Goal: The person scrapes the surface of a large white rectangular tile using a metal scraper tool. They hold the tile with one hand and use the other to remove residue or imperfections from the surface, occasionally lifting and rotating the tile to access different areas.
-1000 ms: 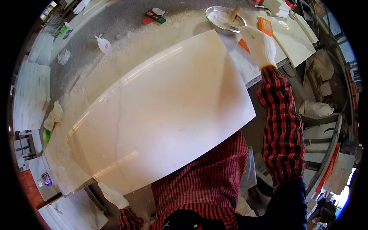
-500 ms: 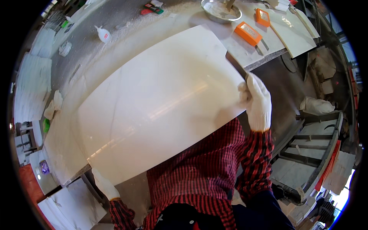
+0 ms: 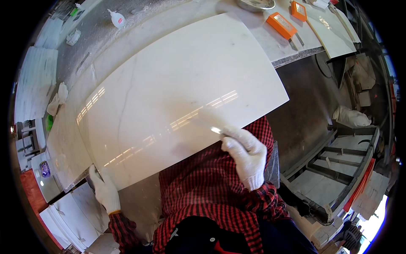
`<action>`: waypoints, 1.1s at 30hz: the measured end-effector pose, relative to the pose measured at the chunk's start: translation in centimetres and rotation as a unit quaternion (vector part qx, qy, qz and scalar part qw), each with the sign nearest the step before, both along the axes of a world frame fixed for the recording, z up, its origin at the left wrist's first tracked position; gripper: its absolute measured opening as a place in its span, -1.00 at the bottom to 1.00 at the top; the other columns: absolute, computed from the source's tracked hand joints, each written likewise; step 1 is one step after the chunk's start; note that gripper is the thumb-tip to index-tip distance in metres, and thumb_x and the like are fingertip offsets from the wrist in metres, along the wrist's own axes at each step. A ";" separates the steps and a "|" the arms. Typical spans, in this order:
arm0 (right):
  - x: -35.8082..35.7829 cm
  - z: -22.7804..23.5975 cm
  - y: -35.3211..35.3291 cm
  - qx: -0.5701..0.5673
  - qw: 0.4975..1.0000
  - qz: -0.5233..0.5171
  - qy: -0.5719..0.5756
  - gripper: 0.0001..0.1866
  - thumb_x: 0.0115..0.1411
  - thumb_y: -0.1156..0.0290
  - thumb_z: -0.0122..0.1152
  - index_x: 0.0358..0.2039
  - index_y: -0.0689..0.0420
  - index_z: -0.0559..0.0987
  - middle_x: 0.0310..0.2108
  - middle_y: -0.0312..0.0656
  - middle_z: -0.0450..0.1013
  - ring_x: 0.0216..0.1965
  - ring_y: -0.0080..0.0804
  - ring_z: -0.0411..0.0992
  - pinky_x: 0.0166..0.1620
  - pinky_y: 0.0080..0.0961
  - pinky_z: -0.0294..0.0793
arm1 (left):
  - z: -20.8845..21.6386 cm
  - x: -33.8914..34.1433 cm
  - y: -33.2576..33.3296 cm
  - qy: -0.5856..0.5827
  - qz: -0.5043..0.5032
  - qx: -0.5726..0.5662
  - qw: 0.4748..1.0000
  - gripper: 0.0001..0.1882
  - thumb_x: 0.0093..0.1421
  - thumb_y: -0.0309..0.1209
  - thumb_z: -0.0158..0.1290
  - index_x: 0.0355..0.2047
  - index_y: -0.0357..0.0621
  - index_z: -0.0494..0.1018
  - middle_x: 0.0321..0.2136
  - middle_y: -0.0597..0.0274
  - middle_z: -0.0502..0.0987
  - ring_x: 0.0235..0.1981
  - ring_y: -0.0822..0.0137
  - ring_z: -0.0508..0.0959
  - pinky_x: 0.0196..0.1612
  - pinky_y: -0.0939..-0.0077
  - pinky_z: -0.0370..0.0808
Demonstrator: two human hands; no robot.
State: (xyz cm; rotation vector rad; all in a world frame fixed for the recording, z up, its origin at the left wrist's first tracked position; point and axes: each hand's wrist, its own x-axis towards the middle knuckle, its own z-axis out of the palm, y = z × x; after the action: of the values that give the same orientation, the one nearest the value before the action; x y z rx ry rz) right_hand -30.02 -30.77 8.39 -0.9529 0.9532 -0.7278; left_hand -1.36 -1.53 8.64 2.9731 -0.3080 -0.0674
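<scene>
A large glossy white stone slab (image 3: pixel 182 84) with faint grey veins lies on the workbench, its near edge overhanging toward my checked shirt. My left hand (image 3: pixel 105 190), in a white knitted glove, grips the slab's near-left corner, some fingers over the edge. Above the near edge, right of the middle, is my gloved right hand (image 3: pixel 246 154), closed with its fingers pinched together. From its fingertips sticks a small shiny metallic piece (image 3: pixel 216 130), like a short blade, close over the slab; I cannot tell whether it touches. The rest of it is hidden in the glove.
On the dusty workbench (image 3: pixel 292 51) stand a metal bowl (image 3: pixel 256 5), two orange boxes (image 3: pixel 281 26) (image 3: pixel 298 11) and a white squeeze bottle (image 3: pixel 117 19). Stacked white slabs (image 3: pixel 36 84) stand at left. A metal frame (image 3: pixel 338 165) holding slabs is at right.
My right hand has let go of the slab's right edge and moved left and nearer, now with the shiny piece showing. The slab's right end looks lower. My left hand stays at its corner.
</scene>
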 end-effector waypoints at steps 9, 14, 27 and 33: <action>4.0 0.1 1.6 -0.373 0.912 0.140 -0.095 -0.59 0.09 0.63 0.46 -0.02 0.13 0.66 -0.15 -0.09 0.63 -0.30 -0.21 0.63 -0.24 -0.40 0.62 | 2.9 -8.0 -12.0 0.401 -0.133 -0.451 0.786 -0.46 0.38 -0.01 0.08 -0.08 -0.36 0.54 -0.31 0.16 0.61 -0.29 0.31 0.60 -0.11 0.39 0.54; 3.2 -0.3 1.8 -0.480 0.859 0.177 -0.031 -0.51 0.10 0.46 0.50 0.07 0.16 0.61 -0.22 -0.13 0.61 -0.34 -0.17 0.61 -0.24 -0.37 0.61 | 2.7 -9.8 -15.5 0.429 -0.055 -0.485 0.760 -0.79 0.36 -0.40 0.15 -0.34 -0.34 0.57 -0.56 0.15 0.58 -0.47 0.40 0.59 -0.34 0.51 0.54; 2.5 0.5 1.0 -0.351 0.887 0.276 0.119 -0.74 0.14 0.39 0.43 -0.13 0.07 0.71 -0.43 -0.18 0.60 -0.44 -0.27 0.58 -0.35 -0.40 0.54 | 4.4 -9.8 -16.5 0.479 -0.189 -0.351 0.782 -0.92 0.24 -0.55 0.20 -0.34 -0.34 0.57 -0.48 0.13 0.63 -0.54 0.45 0.55 -0.45 0.58 0.49; 0.2 0.6 -3.9 -0.383 0.886 0.127 0.227 -0.66 0.16 0.50 0.36 -0.02 0.13 0.69 -0.36 -0.07 0.62 -0.41 -0.27 0.59 -0.28 -0.39 0.57 | 1.7 -7.5 -13.7 0.179 -0.446 -0.223 0.848 -0.82 0.11 -0.43 0.32 -0.28 -0.19 0.61 -0.45 0.12 0.63 -0.40 0.15 0.62 -0.26 0.32 0.53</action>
State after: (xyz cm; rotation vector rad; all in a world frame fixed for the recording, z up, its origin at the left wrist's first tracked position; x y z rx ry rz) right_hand -29.78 -34.67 9.03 -1.9771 0.9154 -0.6731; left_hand -8.88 -15.28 10.30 2.0617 -1.3856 -0.5508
